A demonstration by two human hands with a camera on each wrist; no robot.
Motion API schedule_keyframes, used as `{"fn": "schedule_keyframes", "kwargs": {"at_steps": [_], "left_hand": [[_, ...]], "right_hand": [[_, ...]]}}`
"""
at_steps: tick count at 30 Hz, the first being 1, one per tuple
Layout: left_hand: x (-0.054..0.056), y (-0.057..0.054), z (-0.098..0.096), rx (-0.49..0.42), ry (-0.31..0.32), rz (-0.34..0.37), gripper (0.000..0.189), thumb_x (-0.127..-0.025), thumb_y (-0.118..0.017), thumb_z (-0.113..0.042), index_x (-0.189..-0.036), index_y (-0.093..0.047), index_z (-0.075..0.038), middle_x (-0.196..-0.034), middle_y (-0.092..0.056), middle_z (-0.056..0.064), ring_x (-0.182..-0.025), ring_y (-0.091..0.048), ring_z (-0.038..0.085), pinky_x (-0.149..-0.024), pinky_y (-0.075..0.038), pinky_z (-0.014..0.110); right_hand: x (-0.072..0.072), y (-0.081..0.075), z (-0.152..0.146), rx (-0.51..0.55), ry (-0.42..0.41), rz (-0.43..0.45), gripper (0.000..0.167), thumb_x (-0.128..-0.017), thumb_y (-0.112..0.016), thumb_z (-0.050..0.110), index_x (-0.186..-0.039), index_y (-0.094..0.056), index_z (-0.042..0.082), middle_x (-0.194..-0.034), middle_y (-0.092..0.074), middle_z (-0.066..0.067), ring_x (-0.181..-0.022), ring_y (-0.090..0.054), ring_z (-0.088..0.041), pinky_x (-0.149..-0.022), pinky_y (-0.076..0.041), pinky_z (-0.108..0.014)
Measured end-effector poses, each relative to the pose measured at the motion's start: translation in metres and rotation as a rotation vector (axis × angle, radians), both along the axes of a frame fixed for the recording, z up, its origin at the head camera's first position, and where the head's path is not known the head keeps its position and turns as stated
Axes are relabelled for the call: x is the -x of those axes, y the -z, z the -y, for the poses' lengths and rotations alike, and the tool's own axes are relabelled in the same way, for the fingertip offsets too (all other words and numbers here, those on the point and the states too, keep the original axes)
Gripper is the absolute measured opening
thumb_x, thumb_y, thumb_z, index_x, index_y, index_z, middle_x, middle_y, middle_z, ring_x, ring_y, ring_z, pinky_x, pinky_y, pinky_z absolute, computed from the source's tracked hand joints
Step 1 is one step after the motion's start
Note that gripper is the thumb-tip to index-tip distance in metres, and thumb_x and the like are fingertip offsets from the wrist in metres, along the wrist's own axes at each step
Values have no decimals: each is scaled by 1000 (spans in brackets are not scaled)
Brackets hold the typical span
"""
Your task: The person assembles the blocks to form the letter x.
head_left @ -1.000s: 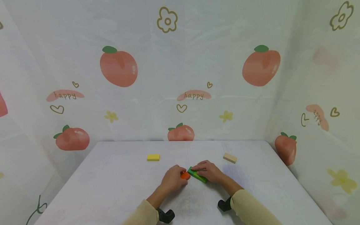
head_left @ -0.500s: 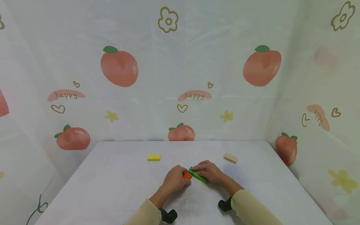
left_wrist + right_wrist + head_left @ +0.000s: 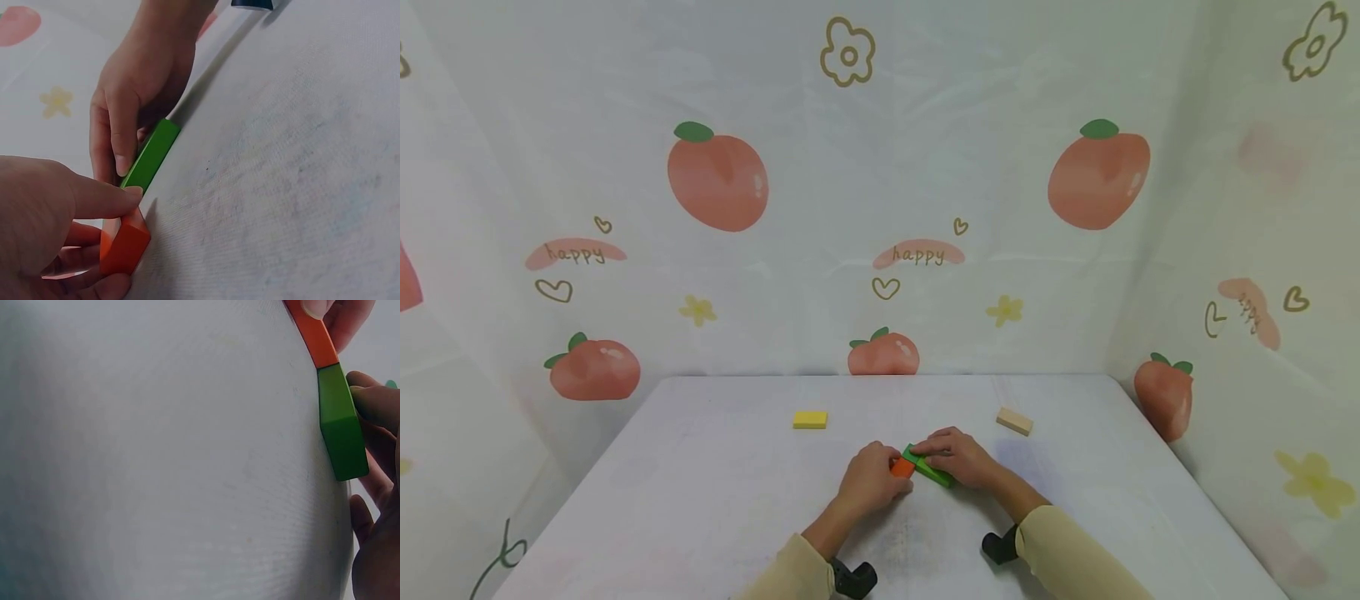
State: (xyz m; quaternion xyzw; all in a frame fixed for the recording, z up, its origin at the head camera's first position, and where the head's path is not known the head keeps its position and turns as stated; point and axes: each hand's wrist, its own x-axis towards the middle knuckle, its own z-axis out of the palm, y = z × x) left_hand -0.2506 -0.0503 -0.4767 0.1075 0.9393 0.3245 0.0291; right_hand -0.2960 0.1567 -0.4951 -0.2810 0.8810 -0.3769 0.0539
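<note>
My left hand pinches an orange block between thumb and fingers; in the left wrist view, the thumb lies along its upper edge. End against end with it, in the right wrist view, lies a green block. In the head view the green shows a lighter long part and a darker green piece at its far-left end, partly covered by fingers. My right hand rests its fingertips on the green, fingers reaching over from the far side. Its thumb stays off the block in the right wrist view.
A yellow block lies farther back on the left of the white table. At the back right is a plain wood block. Behind the table hangs a white printed cloth.
My left hand has slid right with the orange block, bringing it up against the green. The right hand and the green have stayed in place.
</note>
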Motion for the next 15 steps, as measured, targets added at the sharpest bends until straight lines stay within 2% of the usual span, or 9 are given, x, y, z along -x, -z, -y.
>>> {"fn": "schedule_keyframes", "kwargs": {"at_steps": [15], "left_hand": [[-2, -1, -2, -13, -33, 16, 44, -76, -84, -27, -109, -69, -1, -87, -54, 3, -79, -50, 19, -72, -48, 36]], "right_hand": [[1, 0, -1, -4, -13, -15, 29, -94, -59, 9, -117, -73, 20, -115, -64, 0, -114, -50, -28, -91, -41, -51]]}}
